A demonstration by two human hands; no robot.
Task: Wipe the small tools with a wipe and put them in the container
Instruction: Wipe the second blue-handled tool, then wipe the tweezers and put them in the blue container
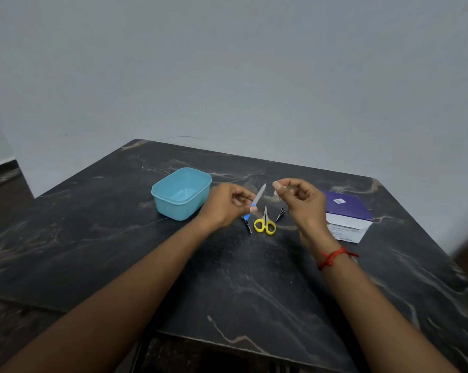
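Note:
My left hand (228,203) pinches the blue handle of a nail file (257,200), whose metal blade points up and to the right above the table. My right hand (300,200) is raised beside it with fingers curled, pinching a small white wipe (277,188) that is mostly hidden by the fingers. On the dark table lie small yellow-handled scissors (265,224), a thin metal tool (248,226) just left of them and a small dark pointed tool (280,213) to their right. An open light-blue container (173,208) stands left of my left hand, with nothing visible inside.
A purple and white box of wipes (348,219) sits at the right, behind my right wrist with its red thread. The black marble table (119,251) ends at a wall at the back and has a near edge close to me.

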